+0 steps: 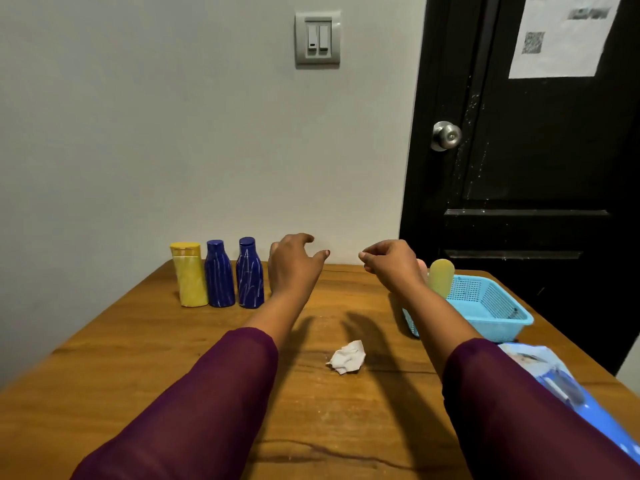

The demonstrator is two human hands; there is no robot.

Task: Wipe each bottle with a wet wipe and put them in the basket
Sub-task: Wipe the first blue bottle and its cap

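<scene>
Bright plastics on a honey-brown wooden table (pixel 121 358)
Far left: a yellow bottle (pixel 189 278), a navy bottle (pixel 219 277) and a second navy bottle (pixel 250 277), both streaked white. Right: a sky-blue mesh basket (pixel 491 306), a pale yellow bottle (pixel 441 277). Near: a white wipe (pixel 347 357).

3 bottles (pixel 219 275) upright left; crumpled wipe (pixel 347 357) centre; blue basket (pixel 498 322) right.
</scene>
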